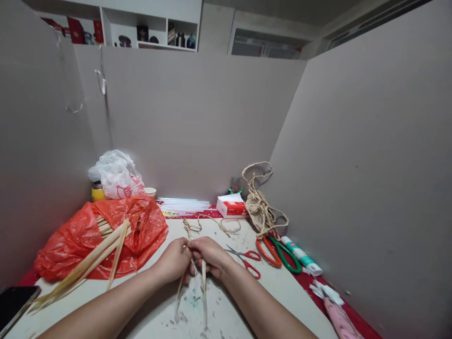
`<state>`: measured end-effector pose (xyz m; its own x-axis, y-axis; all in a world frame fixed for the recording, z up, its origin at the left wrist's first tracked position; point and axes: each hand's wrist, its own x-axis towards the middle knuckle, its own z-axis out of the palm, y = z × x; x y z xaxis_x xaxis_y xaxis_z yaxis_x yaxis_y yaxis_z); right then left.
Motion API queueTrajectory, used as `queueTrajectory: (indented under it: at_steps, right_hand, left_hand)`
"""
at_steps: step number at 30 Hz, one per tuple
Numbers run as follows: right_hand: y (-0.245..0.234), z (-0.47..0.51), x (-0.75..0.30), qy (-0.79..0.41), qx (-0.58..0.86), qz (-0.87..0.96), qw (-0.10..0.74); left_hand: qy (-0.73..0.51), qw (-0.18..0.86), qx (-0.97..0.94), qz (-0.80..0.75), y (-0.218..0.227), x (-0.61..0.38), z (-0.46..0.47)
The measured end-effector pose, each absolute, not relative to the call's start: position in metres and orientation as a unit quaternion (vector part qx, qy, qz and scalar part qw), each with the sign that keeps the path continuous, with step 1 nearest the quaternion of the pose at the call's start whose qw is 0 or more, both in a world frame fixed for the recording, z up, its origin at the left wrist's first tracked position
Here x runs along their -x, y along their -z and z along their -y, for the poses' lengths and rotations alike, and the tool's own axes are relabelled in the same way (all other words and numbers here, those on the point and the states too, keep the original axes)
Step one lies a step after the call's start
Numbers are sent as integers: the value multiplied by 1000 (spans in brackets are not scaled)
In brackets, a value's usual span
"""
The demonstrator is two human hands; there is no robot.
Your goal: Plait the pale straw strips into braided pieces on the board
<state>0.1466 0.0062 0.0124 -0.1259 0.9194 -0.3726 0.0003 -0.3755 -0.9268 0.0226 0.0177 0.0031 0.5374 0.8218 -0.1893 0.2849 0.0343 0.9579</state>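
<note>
My left hand [174, 260] and my right hand [209, 254] meet at the middle of the white board [247, 301], both closed on thin pale bamboo strips [204, 292] that hang down toward me. A piece of jute twine [188, 227] rises from between the two hands and lies on the board behind them. The fingers pinch where strips and twine meet. Small red scissors [247, 261] lie just right of my right hand.
A red plastic bag [88, 238] with more bamboo strips [88, 263] lies at left. A twine bundle [259, 207], orange and green scissors [278, 252], a glue tube [302, 256] and a red-white box [231, 205] sit at right. Phone [16, 303] at bottom left. Grey partitions enclose the desk.
</note>
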Motion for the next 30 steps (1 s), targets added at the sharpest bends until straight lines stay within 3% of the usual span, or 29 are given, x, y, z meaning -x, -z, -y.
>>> queueTrajectory:
  at_steps: [8,12,18,25,30]
  right_hand:
    - [-10,-12,-162,-657,505,430,358]
    - [-10,-13,-167,-678,476,436,351]
    - [-9,-13,-169,-672,470,456,345]
    - [-12,-11,-172,-628,505,507,306]
    - [-17,-7,-169,-545,555,570,265]
  left_hand:
    - [-166,521,-696,-466,-20,-12,-29]
    - [-345,409,-699,-475,-15,-8,-45]
    - [-267,549,-668,-426,1,-18,-38]
    - [-268,461,-728,-430,-3,-17,-38]
    - [-248,453,-741,-428,2,-14,-43]
